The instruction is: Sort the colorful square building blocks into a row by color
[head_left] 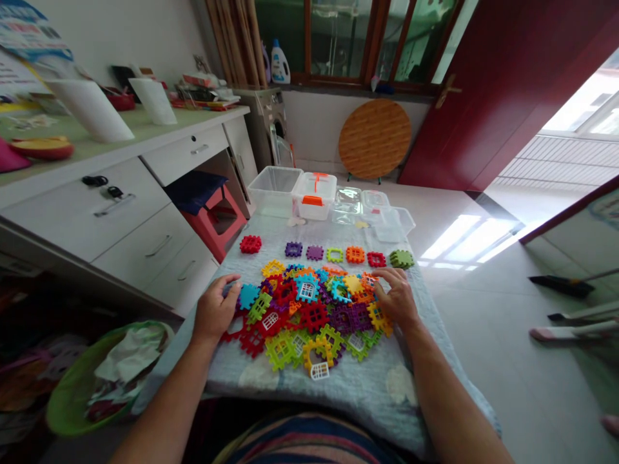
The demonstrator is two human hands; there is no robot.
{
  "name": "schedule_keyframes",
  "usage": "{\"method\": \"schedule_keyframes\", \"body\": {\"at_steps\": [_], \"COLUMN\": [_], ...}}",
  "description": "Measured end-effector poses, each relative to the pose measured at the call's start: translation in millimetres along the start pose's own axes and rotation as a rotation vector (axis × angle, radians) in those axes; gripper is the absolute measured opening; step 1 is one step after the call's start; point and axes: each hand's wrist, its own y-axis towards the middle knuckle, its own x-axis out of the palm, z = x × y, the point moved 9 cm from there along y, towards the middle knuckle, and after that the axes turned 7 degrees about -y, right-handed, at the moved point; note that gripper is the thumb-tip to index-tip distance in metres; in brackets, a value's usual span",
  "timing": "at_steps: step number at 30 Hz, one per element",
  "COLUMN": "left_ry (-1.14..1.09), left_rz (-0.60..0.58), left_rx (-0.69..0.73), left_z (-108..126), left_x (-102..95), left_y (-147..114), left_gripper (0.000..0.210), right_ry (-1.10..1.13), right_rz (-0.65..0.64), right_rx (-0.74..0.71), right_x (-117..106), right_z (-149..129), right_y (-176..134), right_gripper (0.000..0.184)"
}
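Note:
A pile of colourful interlocking plastic building tiles (314, 316) lies on the cloth-covered table, with small white window inserts (307, 291) among them. At the pile's left edge rests my left hand (218, 308), thumb and forefinger apart, beside a blue tile (249, 295). My right hand (397, 295) lies at the right edge, fingers loosely spread near an orange tile (369, 281) and a yellow tile (380, 318). Neither hand visibly grips a tile. Behind the pile stretches a row of sorted tiles, from a red stack (250, 244) to a green stack (402, 259).
Along the table's far edge stand a clear bin (275, 188), a lidded box with orange latches (315, 193) and smaller clear containers (347, 203). To the left are a white drawer desk (145, 225), a pink stool (217, 219) and a green basket (72, 406).

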Motion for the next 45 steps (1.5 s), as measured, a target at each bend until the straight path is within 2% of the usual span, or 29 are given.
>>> {"method": "schedule_keyframes", "body": {"at_steps": [3,6,8,11,16,19,24,26,30,34,36,40,45], "left_ry": [-0.034,-0.032,-0.018,-0.002,0.028,0.050,0.065,0.062,0.065,0.080,0.086,0.094,0.093], "left_rz": [0.008,-0.009,-0.039,-0.073,-0.106,-0.109,-0.114,-0.115,-0.117,-0.121,-0.119,-0.122,-0.127], "left_rx": [-0.106,-0.113,-0.080,-0.045,-0.037,-0.034,-0.027,-0.026,-0.039,-0.034,-0.026,-0.019,-0.018], "left_z": [-13.2,-15.2,-11.6,-7.6,-8.2,-8.8,-7.6,-7.0,-7.5,-5.6,-3.7,-1.1,-1.1], "left_x": [1.2,5.9,9.9,13.6,17.5,18.1,17.8,17.5,17.6,18.0,17.4,16.3,16.4], "left_y": [0.2,1.3,1.7,1.6,1.3,1.6,2.8,2.7,1.7,1.3,1.3,1.3,2.2], "left_gripper": [0.045,0.044,0.044,0.043,0.042,0.042,0.041,0.041,0.041,0.040,0.039,0.038,0.036], "right_ry": [-0.003,-0.023,-0.033,-0.028,0.046,0.162,0.383,0.432,0.413,0.510,0.491,0.274,0.047], "right_rz": [-0.136,-0.282,-0.349,-0.377,-0.285,-0.154,0.092,0.142,0.200,0.079,0.041,-0.008,-0.218], "right_rx": [-0.093,-0.110,-0.115,-0.120,-0.112,-0.054,0.199,0.292,0.340,0.377,0.347,0.157,0.024], "right_x": [13.8,31.5,40.3,45.3,38.9,27.5,4.6,-1.5,-11.2,6.6,10.0,-4.3,-14.4], "right_z": [-22.3,-35.3,-39.4,-39.8,-31.5,-20.1,15.3,27.1,34.2,32.0,26.9,8.4,-9.2], "right_y": [2.8,3.4,3.3,4.5,10.4,15.0,13.1,9.6,4.8,-0.1,-1.1,3.0,-9.0], "right_gripper": [0.036,0.062,0.067,0.061,0.037,0.025,0.027,0.030,0.030,0.034,0.032,0.026,0.033]}}
